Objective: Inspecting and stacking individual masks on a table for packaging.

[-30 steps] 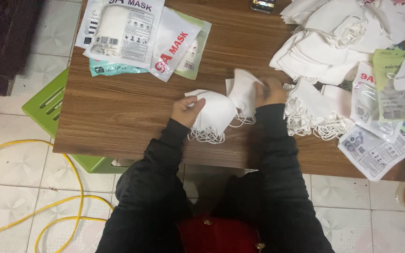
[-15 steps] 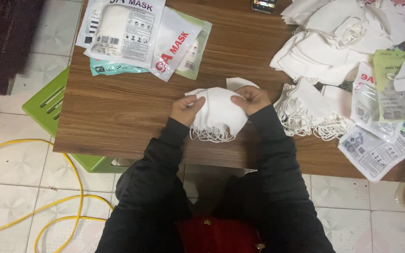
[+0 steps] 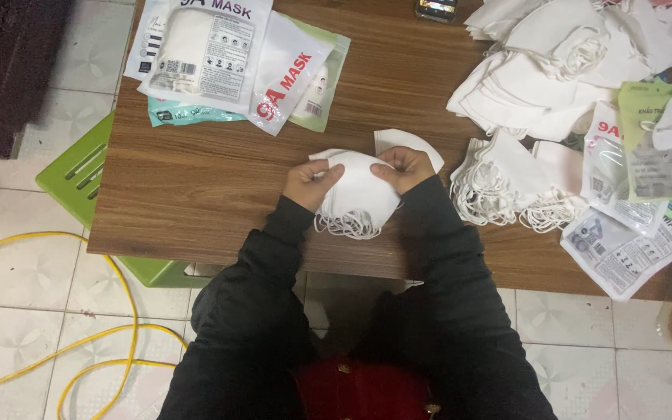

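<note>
Both hands gripped a small stack of white folded fabric face masks just above the near edge of the brown wood-grain table. The left hand pinched the stack's left side, fingers curled narrow around it, and the right hand clamped the upper right corner the same way, seemingly squaring the pile so the edges lined up. White elastic ear loops hung loose below the stack. One more white mask lay flat just behind the right hand. To the right sat a heap of loose white masks and a looped bundle, within easy reach. Printed plastic mask pouches lay at the far left, with more pouches at the right edge.
</note>
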